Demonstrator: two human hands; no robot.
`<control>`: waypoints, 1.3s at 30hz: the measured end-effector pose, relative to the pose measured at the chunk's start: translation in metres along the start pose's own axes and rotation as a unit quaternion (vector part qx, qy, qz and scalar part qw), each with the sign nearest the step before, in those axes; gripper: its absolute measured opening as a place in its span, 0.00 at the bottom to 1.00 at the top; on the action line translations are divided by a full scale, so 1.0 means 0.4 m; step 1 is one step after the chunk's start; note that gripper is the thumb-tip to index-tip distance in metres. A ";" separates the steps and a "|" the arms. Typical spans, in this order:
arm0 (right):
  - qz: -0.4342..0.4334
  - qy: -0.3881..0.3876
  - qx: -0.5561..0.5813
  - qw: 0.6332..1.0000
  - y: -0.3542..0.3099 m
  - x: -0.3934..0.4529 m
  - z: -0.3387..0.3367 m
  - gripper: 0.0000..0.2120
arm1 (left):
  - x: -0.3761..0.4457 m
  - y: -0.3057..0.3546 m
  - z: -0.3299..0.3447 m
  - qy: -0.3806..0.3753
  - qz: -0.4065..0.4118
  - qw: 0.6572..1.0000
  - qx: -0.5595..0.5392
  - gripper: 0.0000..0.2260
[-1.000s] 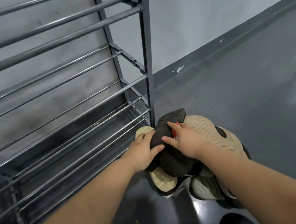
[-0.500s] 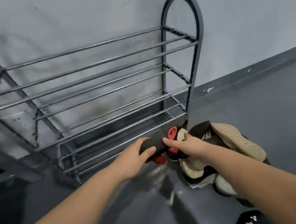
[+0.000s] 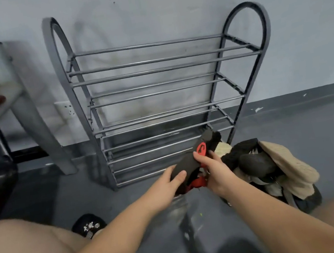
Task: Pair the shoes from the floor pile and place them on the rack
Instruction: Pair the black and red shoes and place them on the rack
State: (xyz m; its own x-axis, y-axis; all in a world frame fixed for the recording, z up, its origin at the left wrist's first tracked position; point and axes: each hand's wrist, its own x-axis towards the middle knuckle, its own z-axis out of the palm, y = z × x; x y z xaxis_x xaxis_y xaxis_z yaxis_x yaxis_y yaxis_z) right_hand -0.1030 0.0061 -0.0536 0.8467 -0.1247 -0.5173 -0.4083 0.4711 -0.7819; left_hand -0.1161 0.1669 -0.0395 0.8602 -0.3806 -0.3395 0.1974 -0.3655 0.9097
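Both hands hold one black shoe with a round red emblem (image 3: 196, 156): the left hand (image 3: 166, 186) wraps its lower end, thumb over the top face, and the right hand (image 3: 213, 168) pinches it at mid-length, thumb just beside the emblem. Shoe is tilted, upper end pointing up and right toward the rack's lowest rails, lower end nearer the person; red parts show beneath it between the hands. It is held off the floor, in front of the rack's lower right corner and apart from the rails. Grey metal shoe rack (image 3: 153, 71) stands against the wall, four tiers of horizontal rails between two arched end frames; no shoes are seen on any tier. Shoe pile (image 3: 276, 166) lies on the floor to the right of the held shoe, just beside the rack's right foot: black shoes and beige-soled ones, jumbled and overlapping. Bare grey floor (image 3: 313, 126) runs right of the pile to the baseboard. At left, a grey table leg (image 3: 38, 128) stands near the rack's left frame. A black slipper with a white ornament (image 3: 89, 225) shows near the left knee.
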 end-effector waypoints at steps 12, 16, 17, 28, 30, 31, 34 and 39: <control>-0.015 0.020 -0.074 0.997 0.008 -0.003 -0.016 0.29 | 0.034 -0.013 0.029 -0.032 -0.087 0.983 -0.158 0.15; -0.090 0.018 -0.290 0.953 0.038 -0.027 0.006 0.47 | 0.052 -0.019 0.014 -0.007 -0.113 0.961 -0.254 0.13; -0.103 -0.002 -0.326 0.940 0.049 -0.032 0.011 0.49 | 0.053 -0.026 0.009 -0.005 -0.116 0.959 -0.259 0.12; 0.019 -0.056 -0.234 0.971 0.096 0.031 0.032 0.24 | 0.097 -0.143 -0.060 -0.013 -0.222 0.892 -0.393 0.20; 0.047 -0.055 -0.240 0.968 0.114 0.038 0.032 0.22 | 0.105 -0.173 -0.071 -0.016 -0.242 0.898 -0.367 0.19; 0.057 -0.053 -0.247 0.966 0.126 0.046 0.031 0.22 | 0.107 -0.186 -0.078 -0.010 -0.253 0.905 -0.341 0.18; 0.100 -0.060 -0.279 0.953 0.173 0.067 0.036 0.22 | 0.106 -0.230 -0.095 0.014 -0.297 0.908 -0.294 0.13; 0.196 -0.095 -0.363 0.906 0.266 0.114 0.063 0.18 | 0.093 -0.322 -0.134 0.023 -0.372 0.898 -0.235 0.13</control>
State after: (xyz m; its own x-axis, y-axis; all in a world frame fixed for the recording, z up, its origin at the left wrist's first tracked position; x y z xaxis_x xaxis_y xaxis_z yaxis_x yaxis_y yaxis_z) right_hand -0.0995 0.0725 -0.1516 0.6038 0.1137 -0.7889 -0.7484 -0.2598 -0.6103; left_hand -0.0842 0.2453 -0.1564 0.4252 -0.1401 -0.8942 0.8922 -0.1013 0.4402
